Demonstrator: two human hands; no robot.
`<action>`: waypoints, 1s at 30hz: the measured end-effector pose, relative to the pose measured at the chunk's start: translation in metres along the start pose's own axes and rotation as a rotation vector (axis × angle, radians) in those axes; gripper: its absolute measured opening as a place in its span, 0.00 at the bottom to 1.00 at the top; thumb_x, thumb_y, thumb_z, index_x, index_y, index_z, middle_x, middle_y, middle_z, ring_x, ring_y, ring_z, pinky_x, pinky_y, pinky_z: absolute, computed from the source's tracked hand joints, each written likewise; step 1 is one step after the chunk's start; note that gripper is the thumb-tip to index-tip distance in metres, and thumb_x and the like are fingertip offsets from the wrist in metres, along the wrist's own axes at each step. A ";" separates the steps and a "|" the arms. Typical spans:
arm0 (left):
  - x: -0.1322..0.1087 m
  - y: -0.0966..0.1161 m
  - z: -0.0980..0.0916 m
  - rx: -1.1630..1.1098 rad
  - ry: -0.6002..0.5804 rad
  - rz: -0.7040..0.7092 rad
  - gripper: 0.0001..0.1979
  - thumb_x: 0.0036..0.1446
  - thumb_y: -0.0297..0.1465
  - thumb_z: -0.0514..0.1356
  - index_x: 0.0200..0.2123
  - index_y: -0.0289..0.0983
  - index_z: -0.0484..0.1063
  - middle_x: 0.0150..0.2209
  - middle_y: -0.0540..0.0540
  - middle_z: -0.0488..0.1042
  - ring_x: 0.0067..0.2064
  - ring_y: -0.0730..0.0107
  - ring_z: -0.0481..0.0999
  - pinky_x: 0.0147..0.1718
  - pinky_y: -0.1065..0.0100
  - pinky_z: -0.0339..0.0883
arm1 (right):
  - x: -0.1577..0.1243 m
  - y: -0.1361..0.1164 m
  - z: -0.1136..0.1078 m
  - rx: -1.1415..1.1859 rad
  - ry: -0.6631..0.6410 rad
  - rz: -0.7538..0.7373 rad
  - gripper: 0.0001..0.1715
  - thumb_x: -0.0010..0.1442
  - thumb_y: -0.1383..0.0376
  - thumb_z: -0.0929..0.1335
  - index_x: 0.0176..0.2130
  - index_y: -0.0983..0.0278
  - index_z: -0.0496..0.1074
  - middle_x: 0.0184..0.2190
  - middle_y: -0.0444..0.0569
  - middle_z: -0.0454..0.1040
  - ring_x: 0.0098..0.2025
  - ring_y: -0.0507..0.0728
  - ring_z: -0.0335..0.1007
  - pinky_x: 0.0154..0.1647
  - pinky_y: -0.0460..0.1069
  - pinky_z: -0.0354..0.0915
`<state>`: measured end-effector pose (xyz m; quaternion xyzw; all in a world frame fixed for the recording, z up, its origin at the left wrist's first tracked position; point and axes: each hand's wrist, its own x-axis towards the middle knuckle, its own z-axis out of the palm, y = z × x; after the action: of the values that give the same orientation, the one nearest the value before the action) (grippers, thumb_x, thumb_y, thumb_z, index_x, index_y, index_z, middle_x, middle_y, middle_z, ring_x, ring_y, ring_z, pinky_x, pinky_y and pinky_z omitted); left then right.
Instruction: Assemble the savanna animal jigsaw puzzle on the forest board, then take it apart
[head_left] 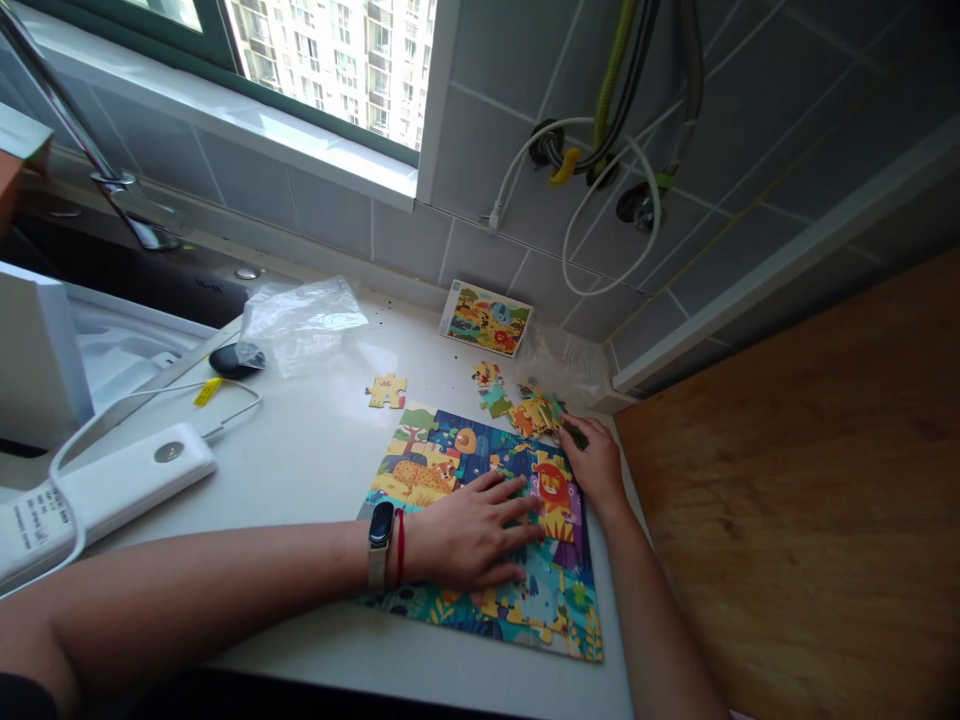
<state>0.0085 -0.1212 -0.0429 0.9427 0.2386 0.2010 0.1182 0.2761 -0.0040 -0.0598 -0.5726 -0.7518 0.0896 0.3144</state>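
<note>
A partly built jungle jigsaw puzzle (480,450) lies on the white countertop (292,480), with a lion and a leopard in its picture. My left hand (469,530) rests flat on it, fingers spread, with a black fitness band and a red string on the wrist. My right hand (594,462) is at the puzzle's far right corner, pinching a green puzzle piece (576,435). Beside those fingers lies a small heap of loose pieces (534,412). One yellow piece (386,391) sits apart on the counter, and a picture card (486,318) leans near the wall.
A clear plastic bag (304,320), a black computer mouse (234,361) and a white corded device (112,495) lie on the counter's left. A wooden surface (787,500) lies beyond the counter's right edge. Hoses (607,150) hang on the tiled wall.
</note>
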 end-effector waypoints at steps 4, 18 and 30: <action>0.000 0.000 0.002 -0.002 0.025 0.003 0.27 0.74 0.48 0.51 0.67 0.42 0.67 0.69 0.40 0.67 0.69 0.45 0.66 0.66 0.48 0.58 | -0.002 -0.001 -0.002 -0.038 0.082 0.023 0.20 0.66 0.59 0.65 0.49 0.62 0.83 0.47 0.60 0.77 0.52 0.67 0.73 0.59 0.64 0.69; 0.001 0.001 0.003 0.016 0.037 0.006 0.27 0.73 0.49 0.53 0.66 0.41 0.69 0.68 0.40 0.69 0.67 0.47 0.68 0.67 0.48 0.57 | -0.008 -0.044 0.022 -0.139 -0.110 -0.263 0.17 0.71 0.60 0.66 0.49 0.57 0.85 0.63 0.57 0.73 0.67 0.70 0.64 0.68 0.70 0.62; 0.001 0.002 0.000 0.031 0.058 -0.001 0.25 0.72 0.48 0.56 0.64 0.41 0.71 0.67 0.41 0.70 0.66 0.46 0.69 0.65 0.49 0.58 | -0.018 -0.050 -0.002 0.034 -0.203 -0.279 0.12 0.68 0.58 0.70 0.43 0.55 0.86 0.56 0.54 0.77 0.60 0.68 0.69 0.63 0.65 0.67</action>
<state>0.0100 -0.1220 -0.0417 0.9381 0.2455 0.2246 0.0964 0.2392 -0.0375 -0.0404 -0.4451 -0.8504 0.1152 0.2559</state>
